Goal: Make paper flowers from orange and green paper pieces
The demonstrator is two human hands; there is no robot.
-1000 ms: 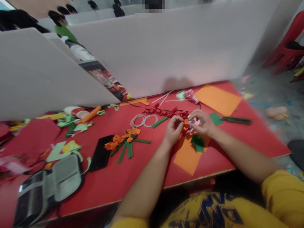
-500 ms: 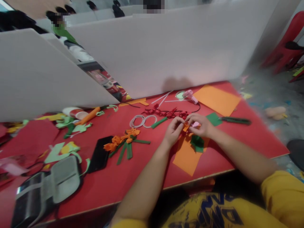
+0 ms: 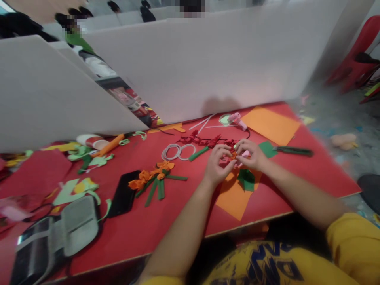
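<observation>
My left hand (image 3: 218,164) and my right hand (image 3: 252,154) meet over the red table (image 3: 178,225), fingertips pinched together on a small orange paper piece (image 3: 233,155). Something pink shows under my right fingers. Just below the hands lie an orange paper sheet (image 3: 233,198) and a crumpled green paper piece (image 3: 246,179). A row of red paper flowers (image 3: 208,140) runs just behind the hands.
Orange paper flowers with green stems (image 3: 154,178) lie left of my hands, beside a black phone (image 3: 123,196) and white rings (image 3: 178,150). A pink glue gun (image 3: 237,118), another orange sheet (image 3: 271,124) and dark scissors (image 3: 293,150) sit farther back. White partition boards (image 3: 192,63) wall the table.
Both hands stayed in place while the fingers worked the orange piece; the left fingers have curled closer to the right hand.
</observation>
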